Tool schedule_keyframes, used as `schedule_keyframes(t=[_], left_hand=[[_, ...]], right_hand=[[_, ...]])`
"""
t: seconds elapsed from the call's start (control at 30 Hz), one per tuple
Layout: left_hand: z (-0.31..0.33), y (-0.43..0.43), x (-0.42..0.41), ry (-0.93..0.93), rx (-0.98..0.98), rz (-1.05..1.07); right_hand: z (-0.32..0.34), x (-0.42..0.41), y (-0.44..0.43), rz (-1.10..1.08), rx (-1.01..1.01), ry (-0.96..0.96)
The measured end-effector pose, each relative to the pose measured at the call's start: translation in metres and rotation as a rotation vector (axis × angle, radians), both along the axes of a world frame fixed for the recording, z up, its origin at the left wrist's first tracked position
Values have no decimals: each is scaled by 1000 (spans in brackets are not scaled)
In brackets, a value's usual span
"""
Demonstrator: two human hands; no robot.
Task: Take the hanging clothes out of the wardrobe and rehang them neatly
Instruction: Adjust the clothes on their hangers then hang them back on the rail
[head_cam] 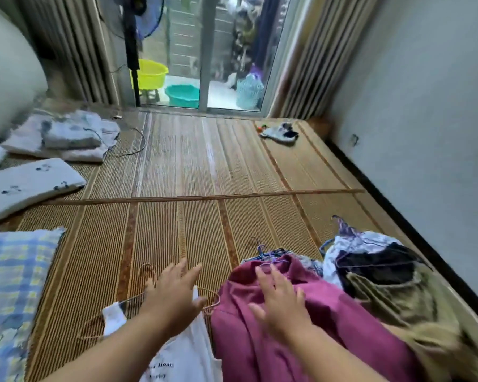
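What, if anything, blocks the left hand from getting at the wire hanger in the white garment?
Probably nothing, so yes. The left hand is open over the wire hanger, whose hook and shoulders lie bare on the mat. The maroon garment lies beside it, under the right hand, not over it.

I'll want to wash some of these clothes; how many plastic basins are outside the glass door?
2. The yellow basin sits on a stool behind the fan pole; the teal basin lies on the ground right of it. More may be hidden outside.
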State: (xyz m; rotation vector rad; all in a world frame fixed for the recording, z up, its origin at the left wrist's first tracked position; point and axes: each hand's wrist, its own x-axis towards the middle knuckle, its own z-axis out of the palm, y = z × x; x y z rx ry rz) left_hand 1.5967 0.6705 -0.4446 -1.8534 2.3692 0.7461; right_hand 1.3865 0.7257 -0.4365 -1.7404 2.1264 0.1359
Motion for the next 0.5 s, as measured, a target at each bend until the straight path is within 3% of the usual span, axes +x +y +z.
schedule_keyframes(t=[0.23, 0.5], left_hand=[[98, 55, -69, 39, -88, -206], [137, 126, -173, 116, -133, -340]], right_hand=[[94, -54, 105, -157, -16, 32], [135, -154, 209, -378, -80, -7]])
